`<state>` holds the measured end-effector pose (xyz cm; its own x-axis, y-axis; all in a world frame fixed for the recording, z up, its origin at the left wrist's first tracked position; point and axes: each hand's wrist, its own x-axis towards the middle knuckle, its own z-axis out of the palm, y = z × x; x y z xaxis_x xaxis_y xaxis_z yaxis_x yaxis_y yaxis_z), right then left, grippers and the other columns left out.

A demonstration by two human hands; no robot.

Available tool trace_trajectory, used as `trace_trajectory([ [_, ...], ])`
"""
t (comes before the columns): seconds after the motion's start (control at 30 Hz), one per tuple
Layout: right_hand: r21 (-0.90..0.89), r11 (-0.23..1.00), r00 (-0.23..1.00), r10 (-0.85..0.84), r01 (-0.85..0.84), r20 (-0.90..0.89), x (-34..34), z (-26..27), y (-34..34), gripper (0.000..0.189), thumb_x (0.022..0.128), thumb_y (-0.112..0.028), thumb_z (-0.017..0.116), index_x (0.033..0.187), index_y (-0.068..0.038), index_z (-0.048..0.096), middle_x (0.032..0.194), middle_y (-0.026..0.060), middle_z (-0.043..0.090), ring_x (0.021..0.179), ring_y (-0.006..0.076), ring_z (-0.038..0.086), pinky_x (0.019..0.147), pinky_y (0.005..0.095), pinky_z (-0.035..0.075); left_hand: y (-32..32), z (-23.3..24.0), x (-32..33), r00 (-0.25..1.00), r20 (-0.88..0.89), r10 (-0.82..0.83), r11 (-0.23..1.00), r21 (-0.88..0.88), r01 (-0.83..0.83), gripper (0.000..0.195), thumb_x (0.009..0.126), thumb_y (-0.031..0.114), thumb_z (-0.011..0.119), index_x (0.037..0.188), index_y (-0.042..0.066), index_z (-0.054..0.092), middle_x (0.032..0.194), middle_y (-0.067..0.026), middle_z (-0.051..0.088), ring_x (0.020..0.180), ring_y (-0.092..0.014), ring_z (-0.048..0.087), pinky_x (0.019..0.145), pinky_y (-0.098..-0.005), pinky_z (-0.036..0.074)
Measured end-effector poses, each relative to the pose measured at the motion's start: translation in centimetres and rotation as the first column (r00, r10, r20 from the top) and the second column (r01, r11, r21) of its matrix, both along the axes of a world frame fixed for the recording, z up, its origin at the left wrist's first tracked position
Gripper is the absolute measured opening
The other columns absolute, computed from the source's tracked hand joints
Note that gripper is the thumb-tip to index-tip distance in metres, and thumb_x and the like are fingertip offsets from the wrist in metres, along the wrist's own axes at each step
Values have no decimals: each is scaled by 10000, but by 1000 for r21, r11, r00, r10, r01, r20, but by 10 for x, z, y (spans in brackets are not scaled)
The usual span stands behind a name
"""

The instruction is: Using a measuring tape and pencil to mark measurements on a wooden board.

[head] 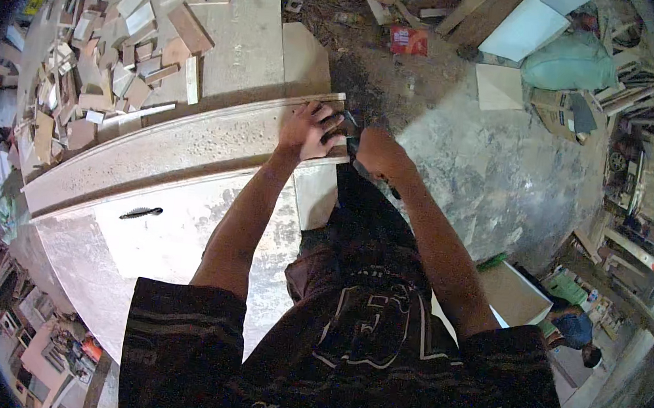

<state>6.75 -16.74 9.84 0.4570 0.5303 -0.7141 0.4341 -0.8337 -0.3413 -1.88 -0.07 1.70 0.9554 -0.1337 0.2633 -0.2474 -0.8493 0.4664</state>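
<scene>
A long wooden board with raised edges (190, 136) runs across a pale work surface to its right end before me. My left hand (312, 132) rests on that end, fingers spread over the wood. Just right of it, my right hand (381, 156) is closed around a dark tool, whose kind I cannot tell; part of the tool shows between the hands at the board's end. A dark brush with bristles (141, 213) lies on the surface nearer my body.
Wood offcuts (133, 52) are piled on the table at the upper left. A red packet (409, 40), white panels (525, 27) and a pale green sack (572, 61) lie on the floor beyond. Another person (577, 329) is at the far right.
</scene>
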Motion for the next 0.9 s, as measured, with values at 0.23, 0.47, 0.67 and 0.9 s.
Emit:
trace_trajectory([
  [0.23,162,976,945,-92,149,-313,14,-26,-30,314,923,-234,485,830,39,609,637,147,599,488,241,593,465,396,500,-3,-1,-1,1000,11,24,999,41,-24,442,777,454,657,1125,181,671,1121,-67,569,1109,-324,495,933,-455,440],
  [0.47,-93,610,444,-663,787,-603,26,-12,-37,365,957,-388,478,786,-81,576,561,30,537,393,159,470,387,308,415,-11,0,13,999,-30,-23,1000,18,24,454,800,478,629,1147,188,663,1170,-74,550,1142,-322,475,970,-445,416],
  [0.67,-147,487,310,-731,861,-608,-3,28,-36,352,962,-374,470,831,-60,561,559,24,523,392,145,462,378,287,386,-7,-2,9,1000,-15,-12,1000,-13,12,453,790,466,643,1140,180,665,1152,-63,553,1136,-312,478,957,-435,423],
  [0.9,89,670,579,-559,737,-593,-28,35,-52,384,993,-364,401,749,-77,477,528,20,463,360,107,376,323,273,291,-11,0,11,1000,11,7,1000,-13,-7,429,773,454,666,1093,168,687,1109,-46,567,1084,-289,499,924,-428,438],
])
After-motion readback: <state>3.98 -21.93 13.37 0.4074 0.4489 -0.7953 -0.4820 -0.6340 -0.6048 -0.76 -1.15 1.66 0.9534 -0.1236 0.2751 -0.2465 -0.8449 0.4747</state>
